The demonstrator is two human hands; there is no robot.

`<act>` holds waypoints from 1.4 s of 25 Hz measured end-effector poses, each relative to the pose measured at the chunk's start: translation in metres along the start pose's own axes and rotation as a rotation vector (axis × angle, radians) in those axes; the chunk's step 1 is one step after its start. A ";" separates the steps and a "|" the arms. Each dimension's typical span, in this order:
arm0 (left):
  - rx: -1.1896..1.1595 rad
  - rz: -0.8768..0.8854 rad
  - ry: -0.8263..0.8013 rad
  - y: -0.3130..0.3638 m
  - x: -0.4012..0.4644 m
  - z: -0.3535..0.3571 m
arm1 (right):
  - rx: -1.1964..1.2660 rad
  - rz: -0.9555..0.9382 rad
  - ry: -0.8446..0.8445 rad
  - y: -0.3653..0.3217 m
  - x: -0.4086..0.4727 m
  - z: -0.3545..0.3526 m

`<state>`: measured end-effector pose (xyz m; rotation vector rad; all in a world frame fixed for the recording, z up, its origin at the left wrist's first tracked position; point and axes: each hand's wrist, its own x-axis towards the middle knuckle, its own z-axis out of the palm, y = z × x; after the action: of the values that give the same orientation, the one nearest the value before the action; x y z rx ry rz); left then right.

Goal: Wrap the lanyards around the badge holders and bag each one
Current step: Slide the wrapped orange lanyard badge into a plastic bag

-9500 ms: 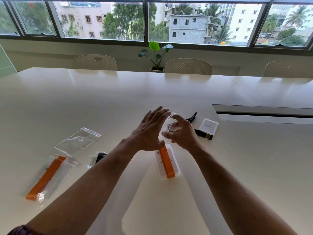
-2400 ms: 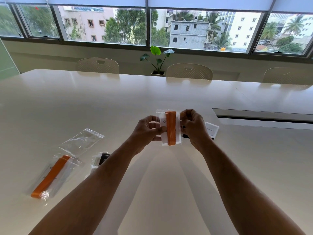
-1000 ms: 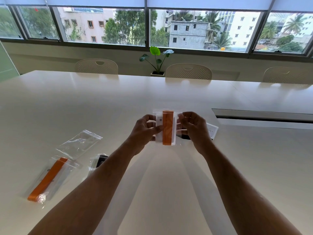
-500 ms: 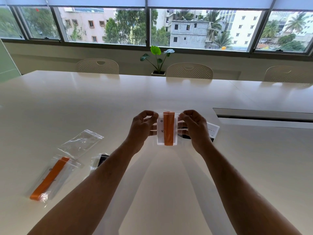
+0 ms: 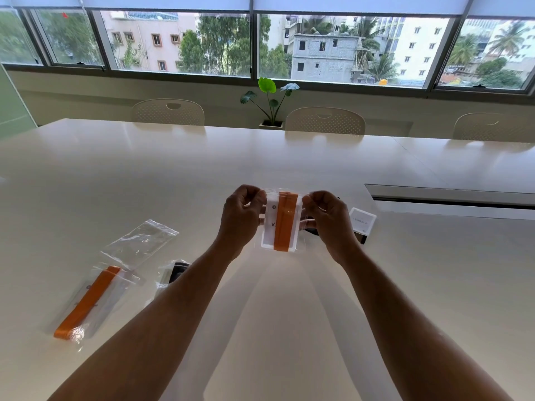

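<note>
Above the white desk [image 5: 304, 314], mid-frame, both hands pinch the clear bag's [image 5: 301, 241] top corners, left hand [image 5: 241, 217], right hand [image 5: 328, 219]; orange-wrapped badge holder [image 5: 280, 224] inside; sealing seems underway, next pressing the strip closed

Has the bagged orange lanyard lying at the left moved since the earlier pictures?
No. The bagged orange lanyard lies in the same place beside the empty clear bag.

The held badge holder [image 5: 279, 224] is showing white with dark lettering, banded by an orange lanyard [image 5: 285, 221] inside a clear bag [image 5: 301, 227]. The tabletop [image 5: 144, 175] is showing glossy cream-white. The near-left bagged lanyard [image 5: 86, 302] is showing orange. The far chairs [image 5: 168, 112] are displaying a dotted cream pattern.
</note>
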<state>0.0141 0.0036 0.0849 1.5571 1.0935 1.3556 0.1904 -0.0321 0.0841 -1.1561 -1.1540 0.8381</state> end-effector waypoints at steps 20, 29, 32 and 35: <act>-0.054 0.059 -0.060 0.004 -0.005 0.003 | -0.102 0.084 0.273 0.003 0.003 0.017; -0.075 -0.057 -0.059 0.004 -0.003 -0.004 | 0.019 0.038 0.059 0.005 -0.004 0.008; -0.043 -0.064 -0.071 0.003 -0.005 -0.004 | -0.083 0.036 0.100 0.009 -0.003 0.008; -0.048 -0.067 -0.103 0.003 -0.004 -0.005 | -0.116 0.061 0.132 0.011 -0.002 0.008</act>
<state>0.0097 -0.0009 0.0870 1.5247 1.0339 1.2340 0.1830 -0.0292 0.0729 -1.3276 -1.0739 0.7366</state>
